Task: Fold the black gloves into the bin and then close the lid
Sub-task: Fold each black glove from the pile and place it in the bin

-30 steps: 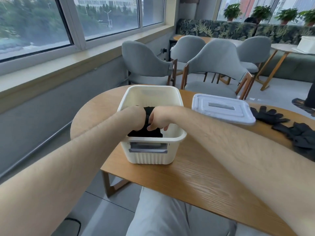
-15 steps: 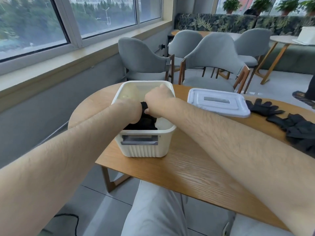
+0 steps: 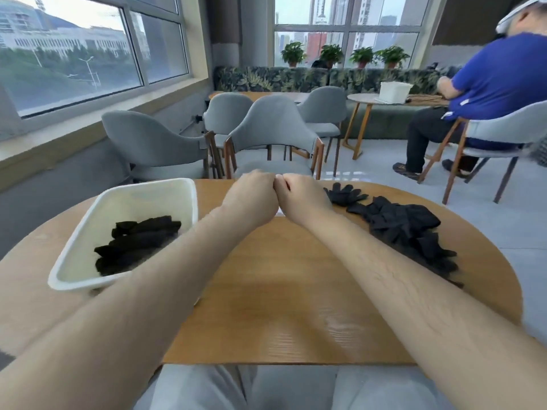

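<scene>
The left grip and right grip are pressed knuckle to knuckle over the middle of the counter, close to its far edge. Both have their fingers curled down and out of sight, so I cannot tell whether they hold anything. A white sliver peeks out just below where the two meet. It may be the edge of the lid, but too little shows to be sure.

The bare forearms run back from there to the near edge. The left one passes over the near right corner of the white bin. The bin sits open at the left end of the counter. Inside it, toward its near side, lie several folded black gloves in a loose row.

On the other side, just beside the right grip, one black glove lies flat near the far edge with its fingers spread. Touching it, a heap of unfolded black gloves trails along the right end of the counter toward its rounded edge.

Beyond the counter stand grey chairs. Farther back, a second white bin rests on a small round table. A seated person in a blue shirt is at the far right, and potted plants line the window sill.
</scene>
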{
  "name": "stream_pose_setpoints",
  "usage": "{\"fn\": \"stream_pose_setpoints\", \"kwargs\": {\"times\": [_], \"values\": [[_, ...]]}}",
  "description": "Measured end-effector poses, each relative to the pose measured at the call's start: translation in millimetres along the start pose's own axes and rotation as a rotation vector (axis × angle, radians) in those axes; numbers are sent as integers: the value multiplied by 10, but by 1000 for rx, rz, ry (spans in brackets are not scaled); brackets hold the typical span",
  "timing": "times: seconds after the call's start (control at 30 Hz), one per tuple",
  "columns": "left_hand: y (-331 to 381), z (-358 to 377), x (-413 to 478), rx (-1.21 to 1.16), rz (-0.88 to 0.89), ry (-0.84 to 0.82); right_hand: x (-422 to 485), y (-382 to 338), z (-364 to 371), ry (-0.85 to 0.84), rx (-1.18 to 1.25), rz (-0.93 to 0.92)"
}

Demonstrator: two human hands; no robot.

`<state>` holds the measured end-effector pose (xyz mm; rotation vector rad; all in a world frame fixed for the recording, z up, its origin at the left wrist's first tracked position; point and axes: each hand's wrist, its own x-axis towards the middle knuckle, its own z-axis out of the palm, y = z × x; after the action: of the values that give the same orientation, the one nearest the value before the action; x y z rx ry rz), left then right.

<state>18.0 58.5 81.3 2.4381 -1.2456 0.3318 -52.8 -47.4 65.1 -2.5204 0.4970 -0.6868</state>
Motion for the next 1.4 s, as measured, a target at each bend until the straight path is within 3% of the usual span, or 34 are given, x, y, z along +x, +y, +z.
{"fn": "stream_pose_setpoints", "kwargs": {"times": [0.2, 0.37, 0.5, 0.63, 0.87, 1.03, 1.2, 1.4], "values": [[193, 776, -41, -440, -209, -111, -408, 767, -64, -18, 67, 248], [140, 1253, -200, -565, -278, -141, -695, 1174, 152, -33, 10, 328], [93, 1480, -188, -559, -256, -91, -698, 1315, 428, 12, -10, 360], [-28, 1676, -184, -551, -206, 16, -658, 1461, 597, 26, -131, 270], [-113, 1716, -131, -556, -165, 11, -95, 1814, 615, 174, -285, 365], [-83, 1672, -149, -552, -128, 3, 220, 1998, 672, 165, -369, 396], [-89, 1670, -164, -558, -127, 14, 464, 2167, 647, 148, -331, 413], [-61, 1664, -171, -575, -116, -7, 631, 2332, 588, 227, -77, 463]]}}
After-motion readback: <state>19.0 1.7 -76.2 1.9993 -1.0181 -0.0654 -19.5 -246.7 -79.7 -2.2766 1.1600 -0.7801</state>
